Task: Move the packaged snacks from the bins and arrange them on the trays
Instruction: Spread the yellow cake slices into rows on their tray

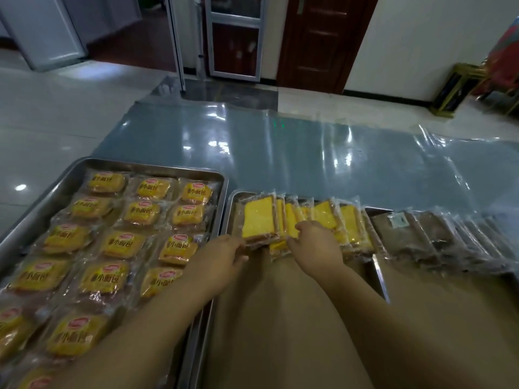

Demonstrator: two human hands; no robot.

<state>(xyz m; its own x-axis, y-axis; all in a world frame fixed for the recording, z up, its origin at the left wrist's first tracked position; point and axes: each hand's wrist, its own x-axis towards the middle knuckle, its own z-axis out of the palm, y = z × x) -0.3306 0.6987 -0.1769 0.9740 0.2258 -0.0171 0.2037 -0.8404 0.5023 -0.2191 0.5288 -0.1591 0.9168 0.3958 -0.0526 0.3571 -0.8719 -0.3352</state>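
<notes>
Head view shows three metal trays side by side on a plastic sheet (pixel 280 153). The left tray (pixel 157 165) is already filled with flat rows of small bread packets (pixel 140 211). The middle tray (pixel 232 204) holds a leaning row of yellow cake packets (pixel 348 220). The right tray (pixel 377 211) carries a similar row of brown packets (pixel 421 237).

The left hand (pixel 222 256) pinches the lower edge of the end packet (pixel 258 220), which is at the left of the yellow row. The right hand (pixel 317 245) lies over the packets beside it, fingers bent. I cannot tell whether it grips one or only steadies them.

The row stands on edge, each packet propped on its neighbour. If the end packet is pulled or tipped too freely, the row would likely slump or fan out. One packet just in front of the row (pixel 278 247) already sits lower than the rest. The slick wrappers could also slip from a light pinch.
</notes>
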